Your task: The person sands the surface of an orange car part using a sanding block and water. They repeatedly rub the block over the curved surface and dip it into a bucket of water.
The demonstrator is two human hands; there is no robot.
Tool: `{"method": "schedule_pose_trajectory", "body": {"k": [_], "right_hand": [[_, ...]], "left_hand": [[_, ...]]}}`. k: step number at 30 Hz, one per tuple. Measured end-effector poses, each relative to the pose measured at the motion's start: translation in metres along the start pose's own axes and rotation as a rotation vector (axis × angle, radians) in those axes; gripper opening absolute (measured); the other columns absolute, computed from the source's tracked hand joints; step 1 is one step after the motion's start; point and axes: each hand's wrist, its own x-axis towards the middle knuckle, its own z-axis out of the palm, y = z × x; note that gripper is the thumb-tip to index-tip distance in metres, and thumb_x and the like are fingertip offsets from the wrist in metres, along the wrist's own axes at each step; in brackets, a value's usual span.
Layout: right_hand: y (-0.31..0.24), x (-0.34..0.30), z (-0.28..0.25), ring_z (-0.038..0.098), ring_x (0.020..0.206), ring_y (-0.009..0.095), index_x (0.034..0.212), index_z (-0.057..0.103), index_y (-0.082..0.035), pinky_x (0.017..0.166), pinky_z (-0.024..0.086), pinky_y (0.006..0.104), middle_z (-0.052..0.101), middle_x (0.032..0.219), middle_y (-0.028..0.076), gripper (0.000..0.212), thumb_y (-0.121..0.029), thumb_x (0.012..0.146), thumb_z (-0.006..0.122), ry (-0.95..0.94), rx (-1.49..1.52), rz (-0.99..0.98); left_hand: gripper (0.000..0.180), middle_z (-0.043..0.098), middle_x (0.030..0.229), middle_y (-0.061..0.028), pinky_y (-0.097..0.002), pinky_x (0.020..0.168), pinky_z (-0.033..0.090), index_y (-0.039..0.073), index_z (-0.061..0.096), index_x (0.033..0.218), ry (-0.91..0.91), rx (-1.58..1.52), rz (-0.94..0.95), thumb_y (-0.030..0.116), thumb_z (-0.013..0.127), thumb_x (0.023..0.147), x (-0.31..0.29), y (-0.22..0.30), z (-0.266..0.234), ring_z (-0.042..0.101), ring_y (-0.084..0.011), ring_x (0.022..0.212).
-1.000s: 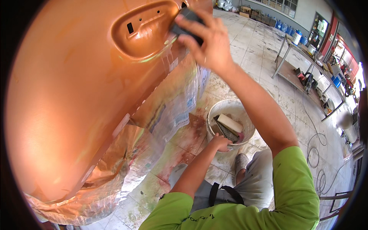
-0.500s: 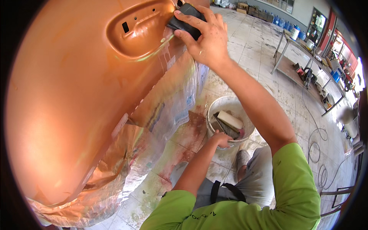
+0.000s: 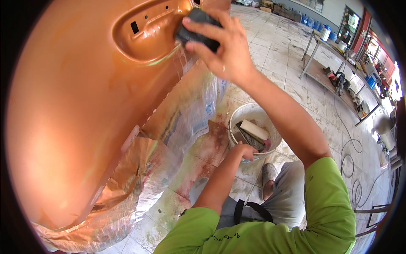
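Note:
My right hand [image 3: 228,46] is closed round a black sanding block [image 3: 202,28], its fingers slightly blurred. The block lies against the copper-orange car panel [image 3: 76,110], at the right end of an oval recess [image 3: 146,36]. Pale drips run down the panel beneath it. Lower down, my left hand [image 3: 246,151] grips the near rim of a white bucket [image 3: 231,134]. Inside the bucket lie a white block [image 3: 254,129] and a dark, mesh-patterned piece [image 3: 250,137]; their lower parts are hidden.
Clear plastic sheeting [image 3: 196,108] and masking paper [image 3: 127,178] hang along the panel's lower edge. The tiled floor [image 3: 275,55] is stained. At the right stands a metal workbench [image 3: 323,76] with tools, and a cable [image 3: 343,146] loops over the floor.
My right hand has slid the sanding block slightly left and down over the panel. My left hand stays on the bucket rim.

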Motion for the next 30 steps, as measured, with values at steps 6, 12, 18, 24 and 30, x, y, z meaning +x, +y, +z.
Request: {"method": "schedule_pose_trajectory", "body": {"k": [6, 12, 18, 24, 30], "right_hand": [[0.014, -0.005, 0.008, 0.061, 0.115, 0.035, 0.13, 0.078, -0.032, 0.106, 0.047, 0.0448, 0.065, 0.139, 0.014, 0.047, -0.035, 0.084, 0.086, 0.075, -0.061, -0.012], [0.011, 0.003, 0.008, 0.064, 0.112, 0.036, 0.129, 0.079, -0.028, 0.101, 0.051, 0.0454, 0.067, 0.137, 0.012, 0.046, -0.033, 0.084, 0.086, 0.112, -0.081, 0.019], [0.012, -0.006, 0.001, 0.063, 0.118, 0.039, 0.132, 0.077, -0.025, 0.104, 0.05, 0.0488, 0.066, 0.137, 0.017, 0.048, -0.032, 0.084, 0.086, 0.081, -0.016, 0.021], [0.022, -0.056, -0.051, 0.063, 0.116, 0.037, 0.135, 0.075, -0.029, 0.1, 0.05, 0.0474, 0.067, 0.137, 0.014, 0.049, -0.031, 0.086, 0.084, -0.307, 0.239, 0.013], [0.16, -0.283, -0.142, 0.067, 0.119, 0.037, 0.132, 0.075, -0.023, 0.103, 0.052, 0.0507, 0.073, 0.131, 0.011, 0.056, -0.04, 0.079, 0.085, -1.069, -0.068, 0.466]], "left_hand": [[0.068, 0.064, 0.15, -0.0099, -0.0611, 0.129, 0.008, 0.04, 0.057, 0.153, 0.012, -0.012, 0.01, 0.028, 0.072, 0.088, -0.006, 0.003, -0.005, 0.052, -0.0323, 0.147], [0.072, 0.065, 0.149, -0.0108, -0.0597, 0.129, 0.01, 0.04, 0.057, 0.153, 0.008, 0.001, 0.013, 0.023, 0.071, 0.085, 0.003, 0.002, -0.005, 0.055, -0.0309, 0.144], [0.068, 0.064, 0.15, -0.0101, -0.0582, 0.128, 0.013, 0.039, 0.061, 0.15, 0.033, 0.031, 0.013, 0.028, 0.071, 0.084, 0.0, 0.014, -0.009, 0.054, -0.0279, 0.145], [0.058, 0.068, 0.142, -0.0126, -0.0569, 0.121, 0.03, 0.026, 0.067, 0.145, 0.262, -0.039, 0.099, 0.028, 0.074, 0.087, -0.024, -0.01, 0.011, 0.06, -0.0287, 0.138], [0.026, 0.076, 0.124, -0.0112, -0.046, 0.101, 0.056, 0.007, 0.079, 0.115, 1.478, 0.124, 0.296, 0.011, 0.076, 0.09, -0.183, 0.073, -0.05, 0.072, -0.0334, 0.109]]}}
